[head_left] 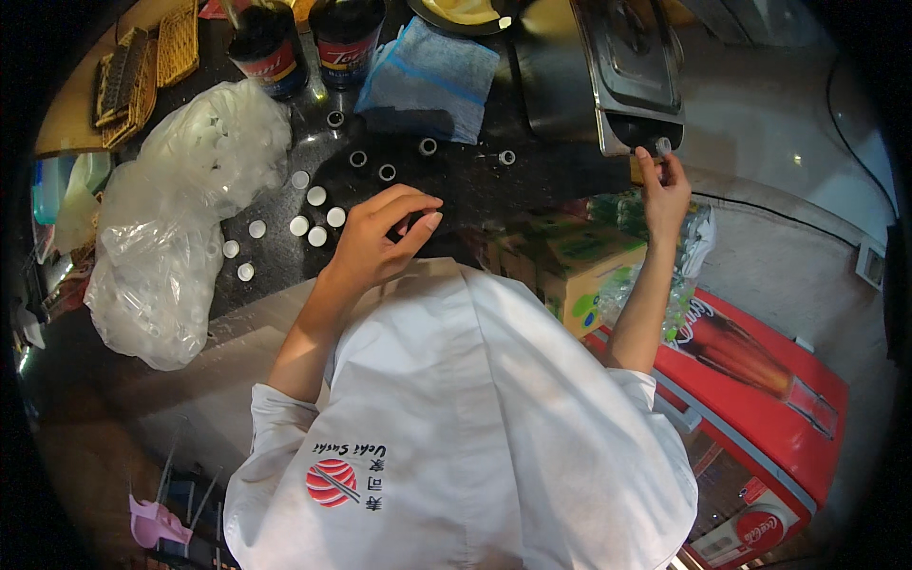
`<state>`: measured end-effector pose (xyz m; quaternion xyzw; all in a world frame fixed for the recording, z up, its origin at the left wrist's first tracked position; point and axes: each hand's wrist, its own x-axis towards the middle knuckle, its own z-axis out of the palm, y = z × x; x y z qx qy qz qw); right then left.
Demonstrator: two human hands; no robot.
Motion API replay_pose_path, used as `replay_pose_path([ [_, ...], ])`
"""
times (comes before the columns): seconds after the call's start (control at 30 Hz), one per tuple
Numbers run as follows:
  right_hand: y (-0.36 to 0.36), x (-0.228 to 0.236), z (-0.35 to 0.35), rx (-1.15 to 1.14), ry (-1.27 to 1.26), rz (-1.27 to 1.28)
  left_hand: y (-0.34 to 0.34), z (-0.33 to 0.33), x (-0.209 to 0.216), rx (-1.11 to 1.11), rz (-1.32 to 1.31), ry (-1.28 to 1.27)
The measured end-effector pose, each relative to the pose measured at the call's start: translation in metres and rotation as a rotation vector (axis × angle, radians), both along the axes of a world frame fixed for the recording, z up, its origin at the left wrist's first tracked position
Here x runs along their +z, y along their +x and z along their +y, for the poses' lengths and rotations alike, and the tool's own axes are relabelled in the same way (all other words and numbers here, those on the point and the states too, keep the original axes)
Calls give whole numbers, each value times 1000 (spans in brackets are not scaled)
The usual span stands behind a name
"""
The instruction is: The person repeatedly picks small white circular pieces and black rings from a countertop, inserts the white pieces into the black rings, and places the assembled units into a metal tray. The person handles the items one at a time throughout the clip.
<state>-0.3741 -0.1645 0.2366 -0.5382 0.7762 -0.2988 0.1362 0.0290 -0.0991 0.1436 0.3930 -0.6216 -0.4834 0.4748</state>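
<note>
My left hand [385, 233] hovers at the near edge of the black counter, its fingers curled and thumb close to the index finger. Whatever might be inside that curl is hidden. Out to the right, my right hand [667, 188] pinches a small clear bottle [662, 145] between thumb and fingers, beside the dark front opening of a steel food container [629, 128]. Several small bottles with dark round mouths, such as this bottle [427, 147], stand beyond my left hand. Several small round white caps [299, 225] lie scattered to its left.
A large clear plastic bag [161, 247] bulges at the left. Behind are two dark labelled tubs [347, 47], a folded blue cloth [432, 81], a pan [465, 14] and woven trays [133, 81]. Below the counter on the right stand a cardboard box [579, 266] and a red drinks cooler [760, 370].
</note>
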Motion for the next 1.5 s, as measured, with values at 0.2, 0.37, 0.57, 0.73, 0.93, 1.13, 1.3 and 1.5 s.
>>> replay_pose_path([
  [0.2, 47, -1, 35, -29, -48, 66, -4, -1, 10, 14, 40, 54],
  [0.37, 137, -3, 58, 240, -93, -2, -12, -10, 16, 9, -126, -87],
  [0.57, 205, -8, 65, 544, -100, -139, -13, -7, 22, 73, -187, -199],
  [0.73, 227, -4, 63, 691, -11, -143, 3, 0, 22, 163, -171, -285],
  [0.93, 240, 3, 52, 867, 63, -241, 20, 10, 24, 295, -154, -314],
  [1.13, 231, -26, 54, 690, 185, -765, 28, 12, 30, 410, -190, -368],
  [1.3, 220, -41, 50, 553, 248, -934, 32, 12, 34, 428, -191, -353],
  [1.5, 225, -28, 48, 614, 108, -868, 27, 11, 32, 407, -152, -321],
])
